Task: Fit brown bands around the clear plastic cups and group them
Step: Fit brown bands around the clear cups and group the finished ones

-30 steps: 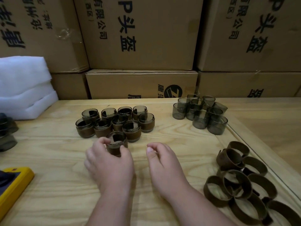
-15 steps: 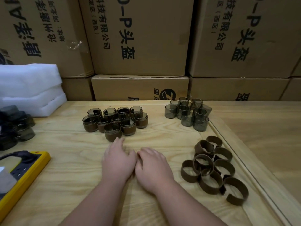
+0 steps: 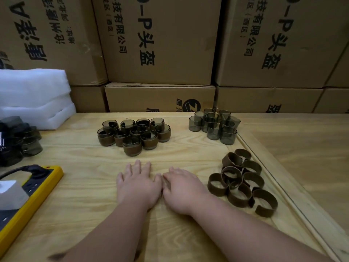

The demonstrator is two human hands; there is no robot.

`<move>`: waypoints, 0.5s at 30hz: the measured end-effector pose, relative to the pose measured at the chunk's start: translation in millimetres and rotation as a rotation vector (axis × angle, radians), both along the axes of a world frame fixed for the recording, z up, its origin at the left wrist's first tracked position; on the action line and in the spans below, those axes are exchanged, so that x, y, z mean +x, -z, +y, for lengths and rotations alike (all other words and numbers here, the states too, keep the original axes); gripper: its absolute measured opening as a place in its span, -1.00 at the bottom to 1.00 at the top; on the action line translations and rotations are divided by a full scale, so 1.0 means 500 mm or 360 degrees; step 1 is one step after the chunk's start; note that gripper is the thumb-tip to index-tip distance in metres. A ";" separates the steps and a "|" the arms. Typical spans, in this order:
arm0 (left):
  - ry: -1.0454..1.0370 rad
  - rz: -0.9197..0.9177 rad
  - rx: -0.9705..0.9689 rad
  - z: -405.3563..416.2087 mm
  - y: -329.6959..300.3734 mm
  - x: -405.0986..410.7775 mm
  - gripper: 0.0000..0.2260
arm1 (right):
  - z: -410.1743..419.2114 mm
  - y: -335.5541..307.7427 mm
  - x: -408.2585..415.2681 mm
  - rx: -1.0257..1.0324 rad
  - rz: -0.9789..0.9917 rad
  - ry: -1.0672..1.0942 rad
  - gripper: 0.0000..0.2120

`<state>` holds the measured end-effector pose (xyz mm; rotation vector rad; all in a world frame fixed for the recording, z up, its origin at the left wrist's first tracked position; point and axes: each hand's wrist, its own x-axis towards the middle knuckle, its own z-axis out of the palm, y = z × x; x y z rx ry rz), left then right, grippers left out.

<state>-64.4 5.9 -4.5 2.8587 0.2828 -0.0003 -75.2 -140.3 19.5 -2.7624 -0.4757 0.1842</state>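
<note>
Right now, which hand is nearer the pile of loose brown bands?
Right. The right hand rests just left of the brown bands; the left hand lies beyond it, farther left.

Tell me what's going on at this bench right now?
A person is fitting brown bands onto clear cups. Both hands, left and right, lie flat and empty on the wooden table. A cluster of banded cups stands ahead of them, bare cups wait at the far right, and loose bands are piled beside the right hand.
</note>
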 end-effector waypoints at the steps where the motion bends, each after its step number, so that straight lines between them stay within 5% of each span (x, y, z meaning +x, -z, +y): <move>1: 0.0010 -0.0003 0.0003 -0.001 -0.002 0.000 -0.36 | -0.007 -0.026 0.016 0.0015 0.0037 -0.0004 -0.64; 8: 0.0067 -0.0007 -0.0188 0.003 -0.018 0.027 -0.33 | -0.183 -0.166 0.238 0.0246 -0.0453 0.0523 -0.83; 15: 0.0007 0.0068 -0.0297 -0.001 -0.030 0.071 -0.31 | -0.367 -0.133 0.480 -0.0003 -0.0091 0.0951 -0.17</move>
